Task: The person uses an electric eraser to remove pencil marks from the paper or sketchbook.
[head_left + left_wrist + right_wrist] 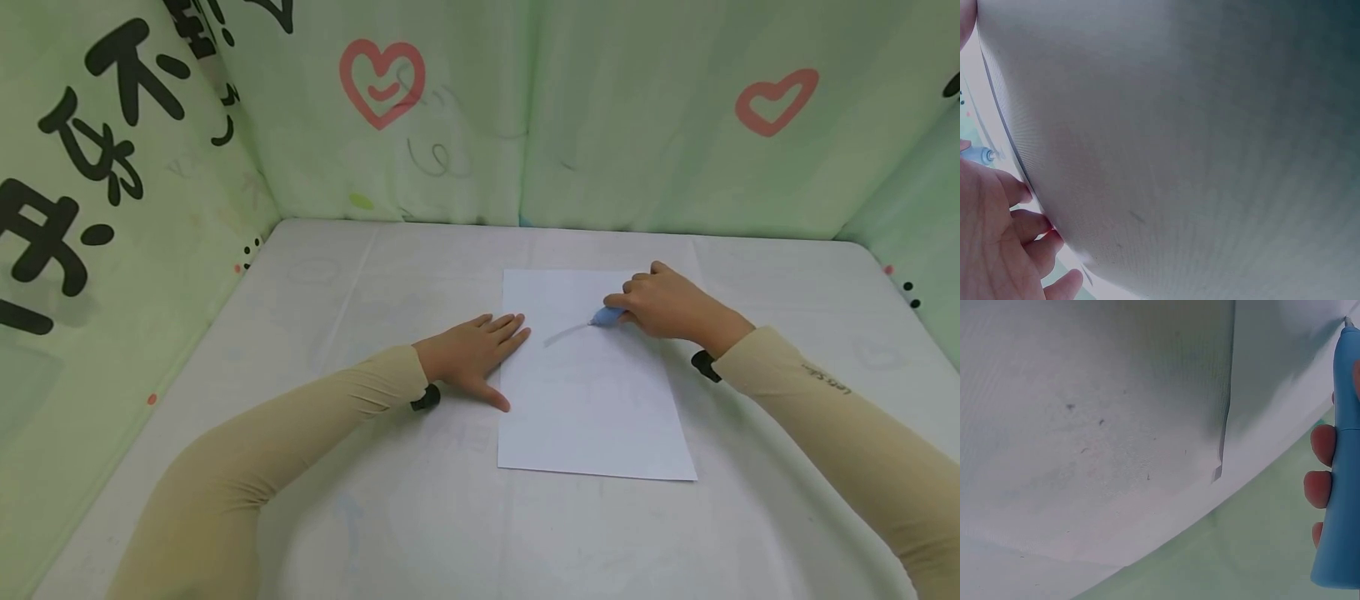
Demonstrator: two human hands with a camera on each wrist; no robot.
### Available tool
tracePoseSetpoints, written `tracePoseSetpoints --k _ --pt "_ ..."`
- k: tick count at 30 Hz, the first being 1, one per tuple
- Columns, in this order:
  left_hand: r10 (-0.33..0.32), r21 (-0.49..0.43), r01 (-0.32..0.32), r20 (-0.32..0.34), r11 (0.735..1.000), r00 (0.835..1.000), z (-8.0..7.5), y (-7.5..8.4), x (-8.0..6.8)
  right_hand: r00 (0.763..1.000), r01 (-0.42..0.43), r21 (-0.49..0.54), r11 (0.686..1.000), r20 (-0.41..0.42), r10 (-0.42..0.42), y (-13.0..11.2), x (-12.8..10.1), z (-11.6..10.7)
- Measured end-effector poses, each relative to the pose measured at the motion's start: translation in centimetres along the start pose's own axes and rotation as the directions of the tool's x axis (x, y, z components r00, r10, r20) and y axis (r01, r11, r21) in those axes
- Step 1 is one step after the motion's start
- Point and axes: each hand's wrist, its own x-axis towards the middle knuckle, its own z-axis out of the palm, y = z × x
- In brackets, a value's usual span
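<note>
Beige sleeves enter from the bottom corners of the head view onto the pale grey desk (360,517), where a white rectangular paper sheet (592,417) lies centre-right. At mid-frame the left hand (472,354) lies flat with straight fingers, its fingertips on the sheet's left edge. Just right of centre, the right hand (663,304) grips a light blue plastic pen (606,317), tip on the sheet's upper part.

White table (315,500), green heart-printed curtains (465,125).
</note>
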Motion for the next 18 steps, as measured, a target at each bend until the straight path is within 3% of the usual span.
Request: tracePoseSetpoints --k 18 --pt "0.002 0.012 -0.002 -0.002 1.000 1.000 -0.16 0.03 -0.11 1.000 0.013 -0.009 1.000 -0.021 -0.014 0.20 0.24 -0.23"
